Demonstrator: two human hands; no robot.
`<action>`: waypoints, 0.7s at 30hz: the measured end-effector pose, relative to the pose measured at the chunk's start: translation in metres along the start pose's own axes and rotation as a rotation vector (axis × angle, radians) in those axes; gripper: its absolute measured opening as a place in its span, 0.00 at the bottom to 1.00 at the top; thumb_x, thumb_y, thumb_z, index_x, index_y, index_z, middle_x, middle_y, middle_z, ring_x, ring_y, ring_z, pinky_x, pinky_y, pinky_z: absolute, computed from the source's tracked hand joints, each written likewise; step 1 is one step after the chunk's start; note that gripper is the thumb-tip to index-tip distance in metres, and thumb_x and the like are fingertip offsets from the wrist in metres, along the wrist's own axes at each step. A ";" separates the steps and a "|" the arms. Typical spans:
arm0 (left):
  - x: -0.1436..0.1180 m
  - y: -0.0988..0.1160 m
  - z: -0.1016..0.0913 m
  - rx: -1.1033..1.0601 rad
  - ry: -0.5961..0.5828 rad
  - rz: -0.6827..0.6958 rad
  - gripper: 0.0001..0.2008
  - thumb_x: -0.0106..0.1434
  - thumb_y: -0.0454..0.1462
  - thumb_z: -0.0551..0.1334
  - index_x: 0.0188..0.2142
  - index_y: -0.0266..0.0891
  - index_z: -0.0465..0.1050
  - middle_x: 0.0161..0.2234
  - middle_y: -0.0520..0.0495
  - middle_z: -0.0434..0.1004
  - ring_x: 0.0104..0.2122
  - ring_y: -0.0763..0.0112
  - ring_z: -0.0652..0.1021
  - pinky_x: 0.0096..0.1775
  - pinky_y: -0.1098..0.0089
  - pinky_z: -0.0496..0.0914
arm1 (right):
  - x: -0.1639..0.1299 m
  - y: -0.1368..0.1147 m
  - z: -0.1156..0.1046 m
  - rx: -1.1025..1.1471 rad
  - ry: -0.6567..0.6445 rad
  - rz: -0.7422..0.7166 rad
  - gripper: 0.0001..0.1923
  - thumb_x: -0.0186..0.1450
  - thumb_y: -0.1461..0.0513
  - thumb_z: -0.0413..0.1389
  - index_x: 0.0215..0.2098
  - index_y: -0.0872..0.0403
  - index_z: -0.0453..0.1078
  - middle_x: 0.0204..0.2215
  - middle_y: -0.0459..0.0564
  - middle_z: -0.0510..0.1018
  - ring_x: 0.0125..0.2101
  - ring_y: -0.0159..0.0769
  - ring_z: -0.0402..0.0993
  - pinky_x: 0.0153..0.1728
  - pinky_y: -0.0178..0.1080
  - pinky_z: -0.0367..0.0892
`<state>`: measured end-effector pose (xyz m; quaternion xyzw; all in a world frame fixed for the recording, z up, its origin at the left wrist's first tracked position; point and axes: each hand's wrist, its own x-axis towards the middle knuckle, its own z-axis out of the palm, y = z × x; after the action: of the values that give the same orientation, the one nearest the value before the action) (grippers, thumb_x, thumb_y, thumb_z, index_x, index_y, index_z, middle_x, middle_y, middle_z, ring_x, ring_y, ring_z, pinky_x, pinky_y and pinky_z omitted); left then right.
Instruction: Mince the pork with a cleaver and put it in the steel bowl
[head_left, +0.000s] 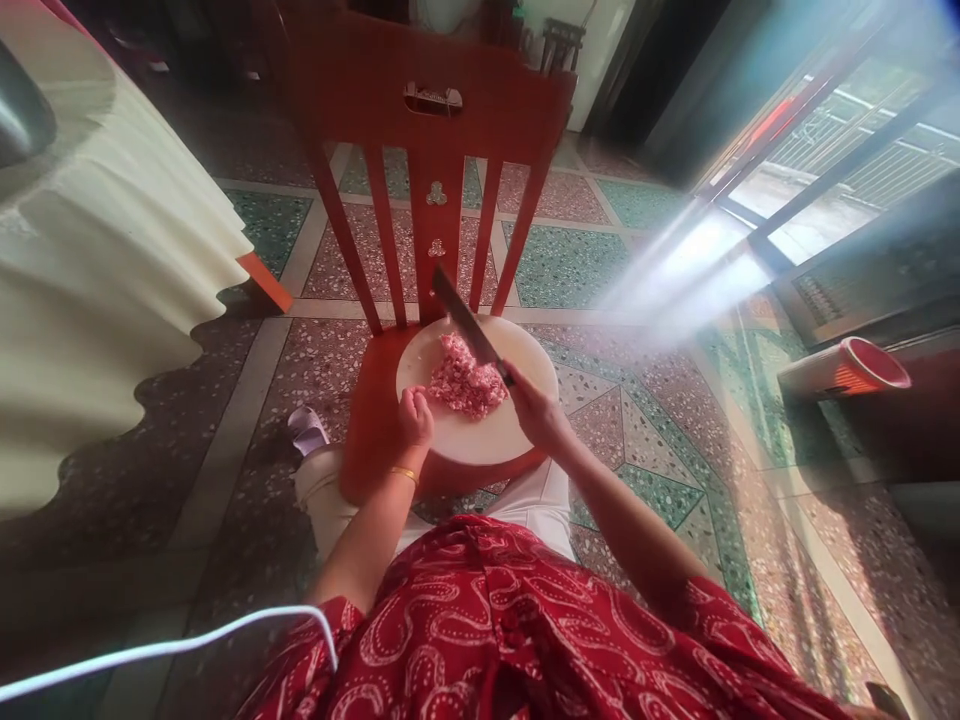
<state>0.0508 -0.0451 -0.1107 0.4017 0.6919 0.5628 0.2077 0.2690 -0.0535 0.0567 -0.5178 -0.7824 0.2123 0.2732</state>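
My right hand (538,412) is closed round the handle of a knife (471,325). The dark blade points up and to the left, over a heap of minced meat (469,385). Pink and finely chopped, the meat lies in the middle of a round, pale cutting board (517,435). At the board's left rim rests my left hand (417,417), its fingers curled into a loose fist beside the meat. Nothing shows in that hand. The board sits on the seat of a red wooden chair (367,440), directly in front of my knees.
The chair's slatted back (427,140) rises behind the board. To the left hangs a cream tablecloth (97,270). A slipper (307,430) is on the patterned floor (570,265). At the right lies a white bin (840,370) with a red inside. A white cable (187,640) crosses the lower left.
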 end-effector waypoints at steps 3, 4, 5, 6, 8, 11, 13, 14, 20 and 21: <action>0.001 -0.003 0.001 0.015 0.017 0.021 0.11 0.66 0.39 0.48 0.36 0.39 0.67 0.32 0.45 0.73 0.36 0.68 0.75 0.42 0.68 0.68 | 0.007 0.005 0.012 -0.026 0.052 -0.032 0.26 0.71 0.59 0.43 0.67 0.50 0.54 0.53 0.52 0.74 0.49 0.39 0.74 0.48 0.37 0.69; 0.001 -0.002 0.001 0.020 0.021 0.027 0.11 0.66 0.38 0.48 0.36 0.39 0.67 0.33 0.45 0.73 0.36 0.68 0.75 0.42 0.68 0.68 | 0.006 0.011 0.020 -0.064 -0.002 0.010 0.26 0.71 0.60 0.44 0.66 0.50 0.55 0.50 0.52 0.77 0.46 0.39 0.76 0.46 0.37 0.70; 0.002 -0.001 0.000 0.026 0.022 0.032 0.11 0.65 0.38 0.48 0.36 0.39 0.67 0.34 0.44 0.73 0.37 0.67 0.75 0.43 0.67 0.68 | 0.003 0.017 0.027 -0.114 -0.085 0.073 0.25 0.70 0.60 0.45 0.65 0.50 0.57 0.46 0.52 0.79 0.43 0.40 0.78 0.42 0.36 0.71; 0.002 0.000 0.000 0.032 0.023 0.034 0.10 0.65 0.37 0.48 0.36 0.39 0.67 0.34 0.44 0.73 0.37 0.67 0.75 0.43 0.67 0.68 | 0.000 0.023 0.032 -0.156 -0.160 0.129 0.24 0.70 0.61 0.46 0.64 0.49 0.59 0.43 0.51 0.81 0.40 0.40 0.79 0.40 0.36 0.72; 0.001 0.002 -0.001 0.035 0.025 0.024 0.10 0.64 0.37 0.48 0.36 0.39 0.67 0.35 0.43 0.74 0.38 0.66 0.75 0.44 0.66 0.68 | -0.009 0.031 0.033 -0.205 -0.250 0.202 0.23 0.70 0.60 0.47 0.63 0.47 0.61 0.38 0.49 0.82 0.37 0.40 0.80 0.37 0.34 0.71; 0.002 0.003 -0.004 0.017 0.001 -0.025 0.10 0.64 0.36 0.49 0.37 0.39 0.67 0.35 0.44 0.75 0.38 0.66 0.75 0.44 0.65 0.69 | -0.022 0.033 0.014 -0.138 -0.194 0.204 0.22 0.70 0.57 0.46 0.62 0.45 0.63 0.40 0.49 0.81 0.38 0.39 0.79 0.36 0.33 0.70; 0.007 0.003 -0.006 0.025 -0.025 -0.061 0.11 0.63 0.36 0.49 0.38 0.39 0.69 0.37 0.44 0.75 0.40 0.65 0.76 0.46 0.64 0.70 | -0.028 0.034 -0.001 -0.019 -0.118 0.207 0.23 0.69 0.56 0.46 0.62 0.45 0.64 0.41 0.49 0.81 0.39 0.37 0.78 0.36 0.33 0.70; 0.013 0.004 -0.006 0.039 -0.038 -0.069 0.11 0.63 0.36 0.49 0.39 0.38 0.70 0.38 0.43 0.76 0.42 0.64 0.76 0.47 0.63 0.69 | -0.030 0.036 -0.005 0.055 -0.090 0.223 0.24 0.69 0.56 0.46 0.62 0.46 0.63 0.39 0.48 0.80 0.37 0.36 0.77 0.35 0.33 0.69; 0.089 0.024 0.019 0.190 -0.199 -0.026 0.14 0.61 0.32 0.52 0.42 0.34 0.72 0.46 0.36 0.76 0.48 0.62 0.75 0.53 0.61 0.66 | -0.029 0.061 -0.004 0.529 -0.142 0.545 0.34 0.65 0.50 0.45 0.66 0.57 0.56 0.14 0.37 0.61 0.12 0.25 0.55 0.13 0.28 0.55; 0.103 0.027 0.027 0.225 -0.238 -0.049 0.13 0.60 0.31 0.52 0.41 0.33 0.72 0.45 0.36 0.76 0.47 0.62 0.75 0.53 0.61 0.67 | -0.026 0.067 -0.004 0.570 -0.153 0.579 0.36 0.64 0.49 0.46 0.66 0.58 0.54 0.13 0.35 0.60 0.11 0.24 0.53 0.12 0.28 0.53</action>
<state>0.0190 0.0542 -0.0755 0.4692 0.7307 0.4249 0.2557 0.3261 -0.0523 0.0135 -0.6028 -0.5323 0.5266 0.2756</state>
